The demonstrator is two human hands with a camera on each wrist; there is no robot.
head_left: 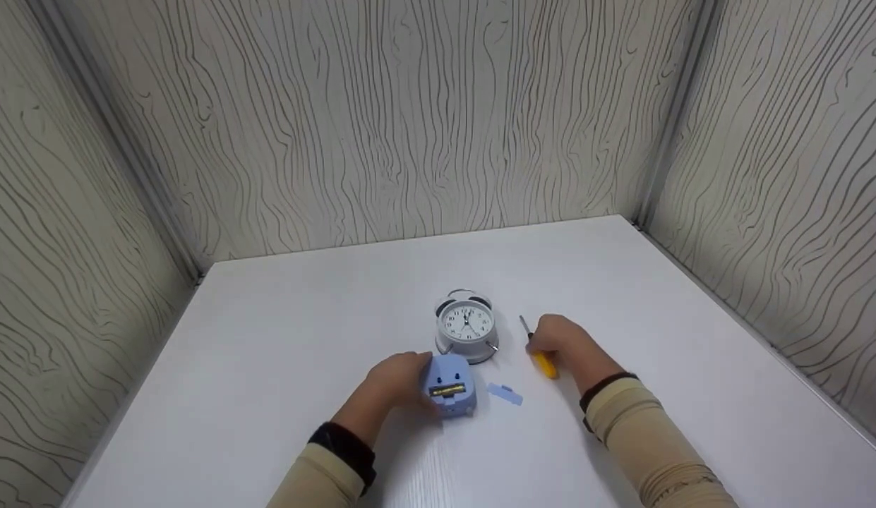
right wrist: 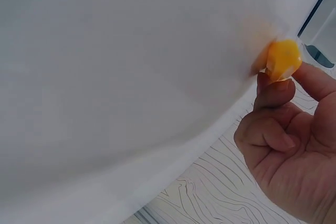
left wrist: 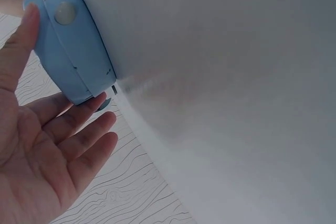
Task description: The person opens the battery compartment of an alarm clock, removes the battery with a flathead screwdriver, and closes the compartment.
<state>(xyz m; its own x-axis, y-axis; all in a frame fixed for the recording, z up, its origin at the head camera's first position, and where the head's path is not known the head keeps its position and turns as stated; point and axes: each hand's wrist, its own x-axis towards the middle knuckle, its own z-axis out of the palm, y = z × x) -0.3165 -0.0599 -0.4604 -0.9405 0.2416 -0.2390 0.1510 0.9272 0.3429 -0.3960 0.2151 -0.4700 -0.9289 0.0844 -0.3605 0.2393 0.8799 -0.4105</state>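
Note:
My left hand (head_left: 397,377) grips a light-blue rounded device (head_left: 450,365) from its left side. Its face with an open battery slot is turned up, and a gold battery (head_left: 448,389) lies in the slot. In the left wrist view the thumb presses one edge of the device (left wrist: 73,45) and fingertips touch the opposite edge. My right hand (head_left: 566,343) holds a screwdriver (head_left: 546,364) by its yellow handle, just above or on the table, shaft pointing away. The right wrist view shows thumb and fingers pinching that handle (right wrist: 284,59). Between the hands lies a light-blue battery cover (head_left: 506,394).
A white twin-bell alarm clock (head_left: 467,323) stands right behind the blue device, its dial facing me. The white table (head_left: 303,317) is bounded by wood-grain panels (head_left: 409,127) at the back and both sides.

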